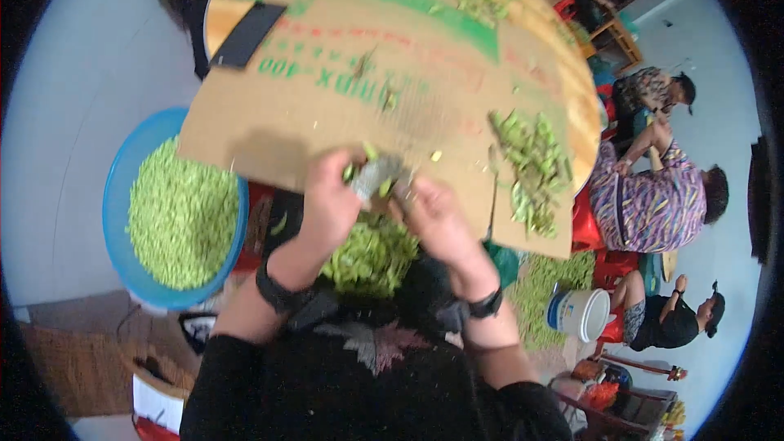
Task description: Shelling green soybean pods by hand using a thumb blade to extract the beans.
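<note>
From here, I see the left hand curled around green pods; the right hand, just to their right, is also curled, its hold unclear. Blur hides the pods' long axis.

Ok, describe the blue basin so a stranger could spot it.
Find the printed cardboard on the table. Below its lower left corner, left of the person's left hand, sits the wide blue basin. Its blue rim and pale-green, bean-like contents set it apart from the white bucket at right.
</note>
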`<action>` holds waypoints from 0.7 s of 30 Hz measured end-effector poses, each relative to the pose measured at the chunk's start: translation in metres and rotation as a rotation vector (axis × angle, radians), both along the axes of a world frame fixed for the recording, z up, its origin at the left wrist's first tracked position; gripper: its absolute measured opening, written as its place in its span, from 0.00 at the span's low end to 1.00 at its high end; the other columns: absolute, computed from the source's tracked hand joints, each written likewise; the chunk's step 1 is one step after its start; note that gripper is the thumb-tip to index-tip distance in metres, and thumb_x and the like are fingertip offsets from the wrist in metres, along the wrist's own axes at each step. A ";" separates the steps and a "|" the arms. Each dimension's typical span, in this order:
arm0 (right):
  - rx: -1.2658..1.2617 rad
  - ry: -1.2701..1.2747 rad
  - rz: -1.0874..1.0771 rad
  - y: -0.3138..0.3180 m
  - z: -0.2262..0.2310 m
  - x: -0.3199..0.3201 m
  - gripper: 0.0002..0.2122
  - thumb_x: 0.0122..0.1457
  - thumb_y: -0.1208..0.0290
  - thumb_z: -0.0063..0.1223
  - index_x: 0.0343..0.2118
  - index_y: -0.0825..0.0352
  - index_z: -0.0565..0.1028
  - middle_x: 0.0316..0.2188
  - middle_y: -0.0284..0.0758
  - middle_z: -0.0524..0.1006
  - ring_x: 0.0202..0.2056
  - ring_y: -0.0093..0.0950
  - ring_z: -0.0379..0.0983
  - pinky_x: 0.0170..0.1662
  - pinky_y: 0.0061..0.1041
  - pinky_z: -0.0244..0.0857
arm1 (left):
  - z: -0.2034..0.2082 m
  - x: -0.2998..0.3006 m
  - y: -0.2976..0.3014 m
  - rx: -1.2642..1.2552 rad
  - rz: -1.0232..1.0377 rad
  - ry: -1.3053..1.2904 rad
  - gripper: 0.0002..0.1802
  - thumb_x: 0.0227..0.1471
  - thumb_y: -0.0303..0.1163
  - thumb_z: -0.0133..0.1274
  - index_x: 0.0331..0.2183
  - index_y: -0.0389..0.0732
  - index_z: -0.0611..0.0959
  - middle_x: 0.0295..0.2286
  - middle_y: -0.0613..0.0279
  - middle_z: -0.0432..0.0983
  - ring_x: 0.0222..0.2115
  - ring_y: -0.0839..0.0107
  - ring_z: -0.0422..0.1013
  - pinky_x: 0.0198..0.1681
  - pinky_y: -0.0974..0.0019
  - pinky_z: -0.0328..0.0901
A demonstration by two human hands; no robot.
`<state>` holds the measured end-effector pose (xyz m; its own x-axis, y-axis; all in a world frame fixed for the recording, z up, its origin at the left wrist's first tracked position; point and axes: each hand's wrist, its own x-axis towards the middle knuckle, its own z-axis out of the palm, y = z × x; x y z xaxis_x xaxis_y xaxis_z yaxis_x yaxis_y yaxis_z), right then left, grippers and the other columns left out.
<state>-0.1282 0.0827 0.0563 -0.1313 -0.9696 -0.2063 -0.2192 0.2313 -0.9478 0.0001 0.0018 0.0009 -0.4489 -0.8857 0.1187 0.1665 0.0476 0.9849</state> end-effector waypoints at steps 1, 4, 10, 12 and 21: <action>-0.049 -0.002 -0.012 0.001 -0.010 -0.001 0.06 0.55 0.79 0.35 0.26 0.67 0.67 0.18 0.25 0.66 0.23 0.16 0.60 0.26 0.17 0.58 | 0.010 0.000 0.002 0.033 -0.059 -0.090 0.06 0.49 0.24 0.46 0.31 0.37 0.77 0.27 0.67 0.71 0.28 0.80 0.68 0.22 0.77 0.64; -0.054 -0.071 -0.038 0.001 -0.013 0.009 0.07 0.57 0.77 0.36 0.25 0.68 0.68 0.16 0.24 0.65 0.20 0.15 0.59 0.23 0.16 0.56 | 0.004 0.006 0.002 -0.043 -0.077 0.032 0.05 0.49 0.25 0.47 0.24 0.37 0.77 0.20 0.71 0.67 0.20 0.84 0.63 0.20 0.78 0.58; 0.099 -0.517 -0.001 0.009 -0.016 0.008 0.08 0.61 0.70 0.37 0.37 0.63 0.69 0.15 0.24 0.63 0.14 0.12 0.54 0.16 0.11 0.47 | 0.014 0.010 0.008 0.446 -0.314 0.362 0.08 0.51 0.29 0.46 0.23 0.38 0.74 0.16 0.73 0.64 0.14 0.86 0.55 0.17 0.79 0.49; 0.083 -0.388 -0.056 0.005 -0.026 0.005 0.08 0.60 0.71 0.37 0.37 0.64 0.70 0.15 0.24 0.64 0.14 0.13 0.56 0.16 0.13 0.49 | 0.022 0.001 0.012 0.283 -0.201 0.216 0.04 0.50 0.27 0.47 0.25 0.39 0.73 0.18 0.72 0.66 0.17 0.86 0.58 0.19 0.80 0.52; -0.034 -0.258 -0.198 -0.010 -0.020 -0.012 0.08 0.58 0.72 0.39 0.35 0.68 0.71 0.15 0.30 0.68 0.17 0.17 0.63 0.21 0.21 0.59 | 0.002 -0.010 0.003 0.188 -0.168 0.198 0.12 0.49 0.24 0.48 0.39 0.37 0.73 0.28 0.69 0.71 0.26 0.84 0.64 0.25 0.81 0.58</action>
<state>-0.1405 0.0725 0.0360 -0.2661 -0.9372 -0.2257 0.0753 0.2132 -0.9741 -0.0100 0.0049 0.0027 -0.5755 -0.8156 0.0597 0.3457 -0.1764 0.9216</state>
